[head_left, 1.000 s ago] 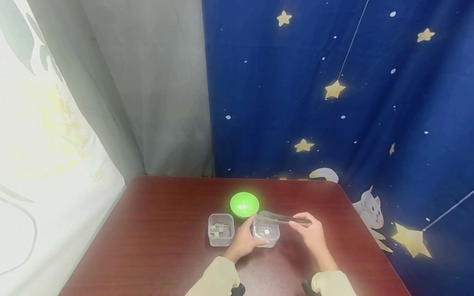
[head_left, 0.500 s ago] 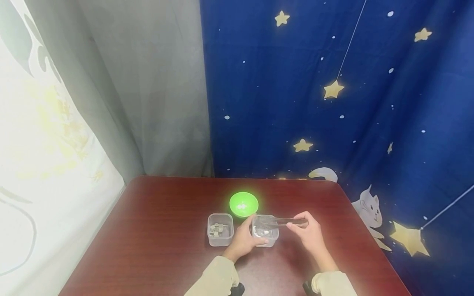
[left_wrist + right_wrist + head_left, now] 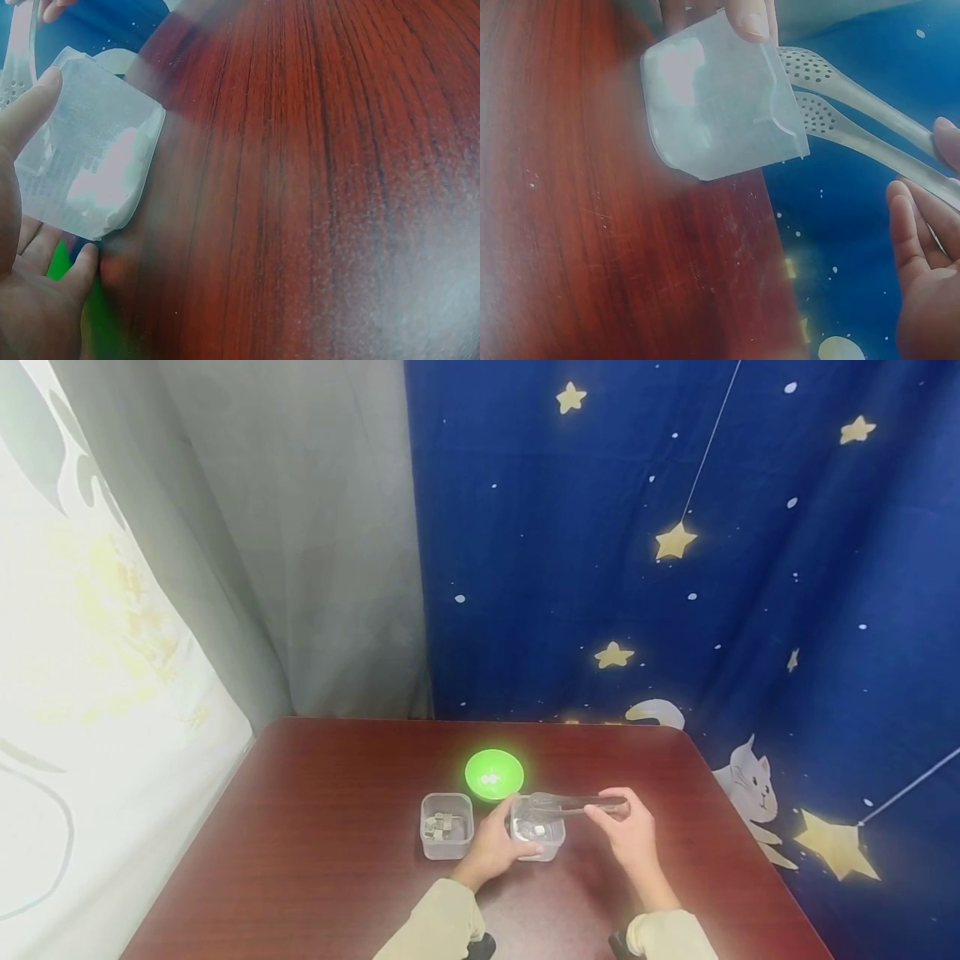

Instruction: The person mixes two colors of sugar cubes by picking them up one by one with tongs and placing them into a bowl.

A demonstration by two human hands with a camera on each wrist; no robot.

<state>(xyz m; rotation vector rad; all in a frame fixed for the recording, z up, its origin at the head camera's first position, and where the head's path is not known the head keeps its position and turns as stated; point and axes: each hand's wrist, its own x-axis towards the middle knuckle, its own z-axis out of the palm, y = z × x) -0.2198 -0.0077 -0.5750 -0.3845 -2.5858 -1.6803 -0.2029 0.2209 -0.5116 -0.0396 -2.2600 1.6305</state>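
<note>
My left hand [image 3: 491, 850] grips the side of a translucent plastic container [image 3: 550, 850], its thumb across the near wall. Inside lies a small white piece [image 3: 539, 831]. My right hand [image 3: 630, 833] pinches a pair of tongs [image 3: 806, 67] by the handle end. In the right wrist view the tongs' perforated heads stand apart from each other at the container's mouth. The head view shows the heads over the far part of the container, apart from the white piece.
To the left stands a second translucent container [image 3: 447, 852] holding several pale greyish blocks [image 3: 442, 828]. A green bowl [image 3: 510, 768] with several small white pieces [image 3: 490, 779] sits behind the containers. All rest on a dark red wooden table [image 3: 337, 843].
The tongs dipped from above the container into it, then rose slightly, with their arms now spread wider. The left hand and the containers stay in place.
</note>
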